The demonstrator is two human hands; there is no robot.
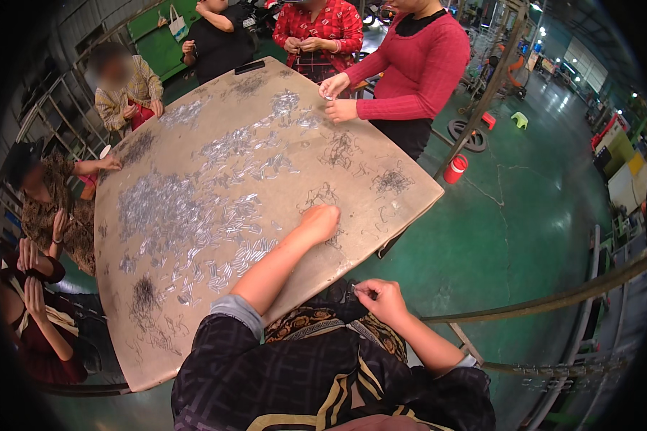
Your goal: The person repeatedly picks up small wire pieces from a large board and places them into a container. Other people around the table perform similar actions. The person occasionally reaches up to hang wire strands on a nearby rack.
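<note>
Worktop [381, 205]: beige board, covered with heaps of small shiny metal pieces [165, 208] and thin wire clips [392, 181].
Left hand [320, 219]: your hand rests on the worktop near its right edge, fingers curled down on scattered clips.
Right hand [382, 296]: over your lap, fingers pinched closed on one small piece, too small to identify.
Others: a person in red sweater [417, 68] works at the far side.

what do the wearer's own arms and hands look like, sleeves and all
Both hands are bare, without gloves. The left hand has a bare forearm, with a grey-blue cuff pushed up near the elbow under a dark sleeve patterned in tan. The right hand also has a bare forearm, with a pale cuff and the same dark sleeve.
</note>
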